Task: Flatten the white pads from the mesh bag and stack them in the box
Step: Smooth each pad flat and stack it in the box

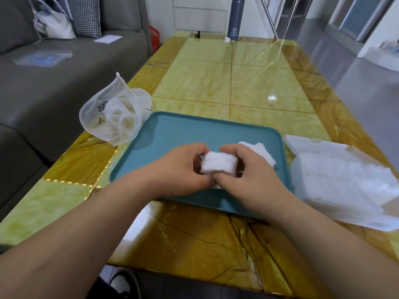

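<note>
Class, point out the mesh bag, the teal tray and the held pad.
mesh bag point(112, 117): head view, bulging middle.
teal tray point(183, 130): head view, bare floor.
held pad point(218, 165): head view, front face.

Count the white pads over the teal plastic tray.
2: a bunched white pad gripped between left hand and right hand; a loose pad on the teal plastic tray behind the right hand. Hands may hide more.

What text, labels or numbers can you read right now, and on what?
No text is legible.
Mesh bag: dark handwritten marks, unreadable.
Grey cylinder: white logo and print, too blurred.
Plastic packet on sofa: blue print, too blurred.
White pad: no print seen.
</note>
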Available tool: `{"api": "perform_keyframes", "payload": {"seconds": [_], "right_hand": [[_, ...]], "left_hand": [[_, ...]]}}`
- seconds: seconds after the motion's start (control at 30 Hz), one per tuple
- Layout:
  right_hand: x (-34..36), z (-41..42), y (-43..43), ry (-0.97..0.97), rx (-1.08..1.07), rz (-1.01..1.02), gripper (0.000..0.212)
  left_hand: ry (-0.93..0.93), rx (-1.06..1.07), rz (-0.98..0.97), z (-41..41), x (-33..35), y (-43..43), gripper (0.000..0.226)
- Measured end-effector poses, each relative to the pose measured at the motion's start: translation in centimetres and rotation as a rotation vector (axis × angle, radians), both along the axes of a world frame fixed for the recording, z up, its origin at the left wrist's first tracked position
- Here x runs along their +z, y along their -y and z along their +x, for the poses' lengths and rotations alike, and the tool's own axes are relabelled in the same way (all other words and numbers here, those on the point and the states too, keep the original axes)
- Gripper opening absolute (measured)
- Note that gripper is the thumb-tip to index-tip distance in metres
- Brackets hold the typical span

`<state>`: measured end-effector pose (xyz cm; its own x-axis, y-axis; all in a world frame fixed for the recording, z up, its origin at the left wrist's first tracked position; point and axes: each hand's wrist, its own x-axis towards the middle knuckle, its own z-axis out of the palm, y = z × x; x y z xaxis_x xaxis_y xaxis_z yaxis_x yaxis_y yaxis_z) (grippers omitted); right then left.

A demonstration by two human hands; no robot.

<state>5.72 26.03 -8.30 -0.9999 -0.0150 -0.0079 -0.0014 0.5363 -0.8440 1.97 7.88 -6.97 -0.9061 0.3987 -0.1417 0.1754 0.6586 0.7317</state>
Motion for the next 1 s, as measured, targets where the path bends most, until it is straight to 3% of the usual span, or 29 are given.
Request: {"api": "perform_keyframes", "payload": {"seconds": [0.1, 0.2, 0.37, 0.6, 0.73, 0.83, 0.93, 1.0], "right_hand": [[1.3, 0.8, -0.8, 0.042, -0.053, -0.169, 0.059], [2.5, 2.0, -2.4, 0.083, -0.073, -0.329, 0.061], [4.0, 4.5, -5.9, 0.083, -0.09, -0.451, 0.037], [5.4, 7.5, -12.1, 0.141, -0.17, -0.691, 0.031], [6.7, 8.6, -15.9, 0.06, -0.358, -0.727, 0.029], [7.2, 9.1, -19.1, -0.042, -0.568, -0.621, 0.031], [6.6, 9.7, -20.5, -0.058, -0.57, -0.23, 0.048], [6.2, 10.0, -20.5, -0.059, -0.525, -0.031, 0.048]], "left_hand": [[0.034, 0.083, 0.147, 0.2, 0.9, -0.3, 0.033], [0.185, 0.059, 0.316, 1.1, 2.0, -0.7, 0.039], [0.287, 0.005, 0.608, 3.2, 1.8, -3.7, 0.03], [0.353, 0.028, 0.787, 5.1, 3.0, -11.8, 0.04], [0.355, 0.021, 0.754, 5.7, 4.9, -16.8, 0.026], [0.212, 0.105, 0.62, 5.8, 5.2, -19.5, 0.014], [-0.034, 0.082, 0.343, 5.8, 3.8, -20.6, 0.012], [-0.127, 0.059, 0.252, 5.9, 2.8, -20.9, 0.014]]}}
